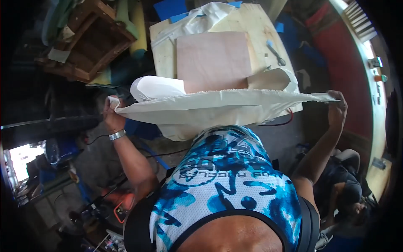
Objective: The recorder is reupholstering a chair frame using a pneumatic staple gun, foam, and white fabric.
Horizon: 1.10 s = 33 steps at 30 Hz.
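Note:
My left hand (113, 113) grips the left end of a long cream fabric sheet (222, 107), and my right hand (338, 107) pinches its right end. The sheet is stretched crosswise along the near part of a pale plywood table (163, 59) and hangs toward my body. Just behind it, two rounded pieces, one white (155, 86) and one with a tan face (270, 80), lie either side of a square brown board (212, 56). A pair of scissors (277, 54) lies at the right of the tabletop.
White scrap fabric (191, 25) lies at the table's far left corner. An upturned wooden frame (86, 46) sits at upper left. A fan (67, 210) and cables are at lower left. Another person (344, 189) is low at the right, beside a long pale ledge (373, 138).

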### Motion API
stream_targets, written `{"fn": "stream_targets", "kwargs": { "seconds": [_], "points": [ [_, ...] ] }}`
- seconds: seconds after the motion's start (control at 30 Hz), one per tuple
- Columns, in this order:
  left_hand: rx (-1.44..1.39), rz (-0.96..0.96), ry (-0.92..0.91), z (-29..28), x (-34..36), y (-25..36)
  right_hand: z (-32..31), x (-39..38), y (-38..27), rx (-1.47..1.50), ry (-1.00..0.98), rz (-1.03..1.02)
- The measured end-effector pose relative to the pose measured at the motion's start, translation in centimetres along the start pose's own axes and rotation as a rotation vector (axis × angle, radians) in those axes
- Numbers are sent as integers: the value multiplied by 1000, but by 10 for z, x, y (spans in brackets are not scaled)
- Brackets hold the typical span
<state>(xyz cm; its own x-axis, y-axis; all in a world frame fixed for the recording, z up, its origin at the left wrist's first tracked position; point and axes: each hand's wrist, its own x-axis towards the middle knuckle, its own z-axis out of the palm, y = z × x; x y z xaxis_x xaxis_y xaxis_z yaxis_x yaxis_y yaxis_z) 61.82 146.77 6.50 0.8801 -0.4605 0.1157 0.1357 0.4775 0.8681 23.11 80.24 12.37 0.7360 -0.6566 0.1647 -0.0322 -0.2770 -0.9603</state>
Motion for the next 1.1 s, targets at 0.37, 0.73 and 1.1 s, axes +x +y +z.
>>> {"fn": "stream_targets", "kwargs": {
  "seconds": [0.37,0.73,1.1],
  "points": [
    [870,14,233,37,34,-18,23,36,31,-153,-4,21],
    [733,607,-71,154,104,-116,23,116,41,-34,-74,123],
    [206,173,-32,210,111,-102,35,139,-5,-238,-35,248]
  ]
}}
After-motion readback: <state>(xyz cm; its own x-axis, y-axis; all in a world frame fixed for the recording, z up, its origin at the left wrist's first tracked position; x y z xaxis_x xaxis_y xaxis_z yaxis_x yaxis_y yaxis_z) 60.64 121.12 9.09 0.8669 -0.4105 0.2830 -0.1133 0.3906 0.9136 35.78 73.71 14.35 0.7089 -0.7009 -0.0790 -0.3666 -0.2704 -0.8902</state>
